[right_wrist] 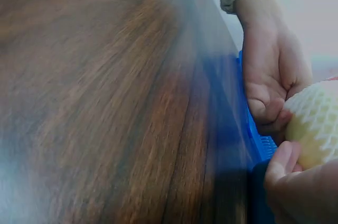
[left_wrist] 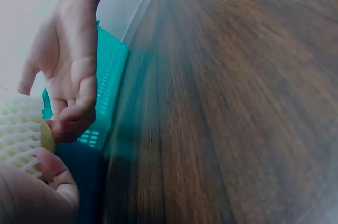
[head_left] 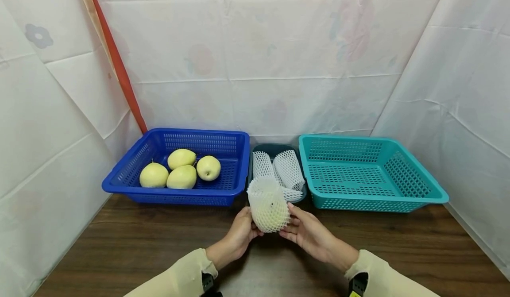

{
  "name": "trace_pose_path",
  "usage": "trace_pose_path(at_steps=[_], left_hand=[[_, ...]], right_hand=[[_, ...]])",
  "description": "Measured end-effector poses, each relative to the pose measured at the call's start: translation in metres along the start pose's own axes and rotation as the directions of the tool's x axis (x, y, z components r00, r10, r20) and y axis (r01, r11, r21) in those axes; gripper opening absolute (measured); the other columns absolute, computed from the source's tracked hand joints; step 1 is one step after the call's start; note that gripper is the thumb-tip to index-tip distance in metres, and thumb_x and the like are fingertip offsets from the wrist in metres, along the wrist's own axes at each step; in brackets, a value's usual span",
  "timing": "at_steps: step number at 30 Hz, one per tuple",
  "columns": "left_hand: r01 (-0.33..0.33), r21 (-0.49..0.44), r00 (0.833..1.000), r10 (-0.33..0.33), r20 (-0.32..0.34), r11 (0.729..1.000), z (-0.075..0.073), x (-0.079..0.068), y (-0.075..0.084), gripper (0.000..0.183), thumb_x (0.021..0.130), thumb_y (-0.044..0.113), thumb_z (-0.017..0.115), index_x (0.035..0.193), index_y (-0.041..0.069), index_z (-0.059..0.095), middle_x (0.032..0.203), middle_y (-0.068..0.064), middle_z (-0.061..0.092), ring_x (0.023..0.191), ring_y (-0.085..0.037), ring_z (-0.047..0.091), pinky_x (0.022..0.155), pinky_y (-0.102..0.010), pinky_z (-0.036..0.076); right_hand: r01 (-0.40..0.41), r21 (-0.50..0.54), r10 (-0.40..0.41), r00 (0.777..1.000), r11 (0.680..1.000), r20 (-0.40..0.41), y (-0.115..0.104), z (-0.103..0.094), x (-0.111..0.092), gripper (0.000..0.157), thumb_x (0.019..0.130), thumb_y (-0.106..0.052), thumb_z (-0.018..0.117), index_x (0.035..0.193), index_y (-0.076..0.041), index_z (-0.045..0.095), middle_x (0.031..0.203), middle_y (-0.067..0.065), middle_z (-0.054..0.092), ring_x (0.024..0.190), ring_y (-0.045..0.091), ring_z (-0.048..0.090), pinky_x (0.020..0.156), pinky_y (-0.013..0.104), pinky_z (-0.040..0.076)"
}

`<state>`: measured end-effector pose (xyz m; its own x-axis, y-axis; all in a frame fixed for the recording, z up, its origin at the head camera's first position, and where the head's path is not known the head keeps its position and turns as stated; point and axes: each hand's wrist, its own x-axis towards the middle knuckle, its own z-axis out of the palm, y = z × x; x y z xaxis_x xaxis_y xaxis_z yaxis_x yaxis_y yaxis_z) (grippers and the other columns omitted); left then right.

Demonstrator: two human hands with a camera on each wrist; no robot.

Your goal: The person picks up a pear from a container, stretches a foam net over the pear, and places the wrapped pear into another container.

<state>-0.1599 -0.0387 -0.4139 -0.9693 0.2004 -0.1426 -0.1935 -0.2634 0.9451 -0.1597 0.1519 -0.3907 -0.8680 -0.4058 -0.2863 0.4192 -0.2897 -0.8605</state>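
White foam net points away from us, pear inside. Left hand and right hand, half-curled, grip its sides.

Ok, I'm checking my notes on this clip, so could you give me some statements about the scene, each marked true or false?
1. The left hand and right hand hold a netted fruit. True.
2. The blue basket contains seven bare fruits. False: four are visible.
3. The dark tray between the baskets holds white foam nets. True.
4. In the head view, the teal basket stands left of the blue basket. False: it stands right of it.
5. The netted fruit lies inside the teal basket. False: it is in the hands.
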Motion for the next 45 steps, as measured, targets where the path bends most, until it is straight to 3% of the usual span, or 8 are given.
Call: trace_pose_path(at_steps=[4, 9, 13, 17, 25, 29, 36, 45], left_hand=[[0.011, -0.025, 0.999, -0.011, 0.037, 1.000, 0.000, -0.002, 0.002, 0.019, 0.103, 0.009, 0.030, 0.114, -0.002, 0.041, 0.085, -0.004, 0.056, 0.071, -0.014, 0.054, 0.066, -0.030, 0.046], [0.055, -0.059, 0.993, -0.048, 0.111, 0.997, -0.002, -0.003, 0.003, 0.032, 0.102, 0.009, 0.030, 0.127, -0.009, 0.041, 0.093, -0.007, 0.061, 0.078, -0.016, 0.059, 0.073, -0.034, 0.051], [0.098, -0.093, 0.985, -0.083, 0.152, 0.991, -0.005, -0.002, 0.005, 0.044, 0.104, 0.026, 0.031, 0.127, -0.011, 0.039, 0.102, -0.013, 0.063, 0.083, -0.023, 0.063, 0.078, -0.041, 0.052], [0.125, -0.081, 0.975, -0.107, 0.194, 0.989, -0.007, -0.001, 0.007, 0.057, 0.103, 0.040, 0.035, 0.131, -0.011, 0.033, 0.109, -0.021, 0.063, 0.087, -0.028, 0.065, 0.081, -0.046, 0.052], [0.145, -0.089, 0.969, -0.123, 0.213, 0.985, -0.007, -0.002, 0.007, 0.048, 0.105, 0.031, 0.032, 0.130, -0.010, 0.027, 0.106, -0.018, 0.063, 0.091, -0.030, 0.064, 0.084, -0.049, 0.050], [0.142, -0.104, 0.974, -0.120, 0.191, 0.984, -0.006, -0.001, 0.006, 0.040, 0.106, 0.026, 0.030, 0.127, -0.008, 0.027, 0.103, -0.015, 0.063, 0.091, -0.028, 0.064, 0.083, -0.048, 0.050], [0.108, -0.100, 0.991, -0.098, 0.095, 0.989, -0.001, -0.001, 0.004, 0.033, 0.105, 0.014, 0.030, 0.129, -0.008, 0.028, 0.093, -0.008, 0.065, 0.081, -0.019, 0.065, 0.074, -0.040, 0.053], [0.036, -0.066, 0.998, -0.039, -0.041, 0.997, 0.007, 0.002, 0.002, 0.008, 0.101, 0.009, 0.041, 0.096, 0.004, 0.037, 0.072, -0.001, 0.057, 0.062, -0.010, 0.057, 0.061, -0.030, 0.049]], right_hand=[[0.050, 0.043, -0.051, 0.999, 0.998, 0.018, -0.001, -0.001, 0.000, 0.053, 0.102, -0.031, 0.045, 0.136, 0.008, 0.034, 0.116, 0.010, 0.058, 0.109, 0.022, 0.055, 0.099, 0.042, 0.040], [0.084, 0.090, -0.087, 0.996, 0.992, 0.031, -0.001, -0.005, 0.001, 0.031, 0.104, -0.023, 0.042, 0.123, 0.000, 0.044, 0.107, 0.007, 0.060, 0.101, 0.020, 0.057, 0.093, 0.040, 0.044], [0.090, 0.092, -0.093, 0.995, 0.992, 0.022, -0.001, -0.008, 0.001, 0.022, 0.104, -0.017, 0.038, 0.120, -0.001, 0.042, 0.102, 0.005, 0.059, 0.096, 0.018, 0.056, 0.088, 0.038, 0.046], [0.090, 0.053, -0.088, 0.996, 0.995, -0.028, -0.001, -0.008, 0.001, 0.016, 0.104, -0.013, 0.038, 0.115, -0.002, 0.042, 0.096, 0.004, 0.057, 0.088, 0.016, 0.055, 0.082, 0.035, 0.046], [0.102, -0.033, -0.106, 0.983, 0.994, -0.153, 0.005, -0.006, 0.005, 0.008, 0.102, -0.003, 0.035, 0.100, 0.000, 0.042, 0.085, 0.005, 0.052, 0.075, 0.013, 0.052, 0.071, 0.030, 0.045], [0.126, -0.037, -0.130, 0.980, 0.991, -0.150, 0.006, -0.005, 0.007, 0.010, 0.102, -0.001, 0.035, 0.097, 0.001, 0.044, 0.083, 0.004, 0.054, 0.074, 0.012, 0.052, 0.071, 0.028, 0.044], [0.154, -0.050, -0.161, 0.970, 0.987, -0.182, 0.006, 0.000, 0.009, 0.006, 0.098, 0.002, 0.039, 0.100, 0.004, 0.044, 0.087, 0.006, 0.055, 0.077, 0.012, 0.054, 0.072, 0.028, 0.046], [0.203, -0.054, -0.210, 0.935, 0.978, -0.285, 0.010, 0.007, 0.012, 0.011, 0.088, 0.011, 0.041, 0.097, 0.006, 0.043, 0.084, 0.008, 0.052, 0.072, 0.014, 0.052, 0.066, 0.027, 0.044]])
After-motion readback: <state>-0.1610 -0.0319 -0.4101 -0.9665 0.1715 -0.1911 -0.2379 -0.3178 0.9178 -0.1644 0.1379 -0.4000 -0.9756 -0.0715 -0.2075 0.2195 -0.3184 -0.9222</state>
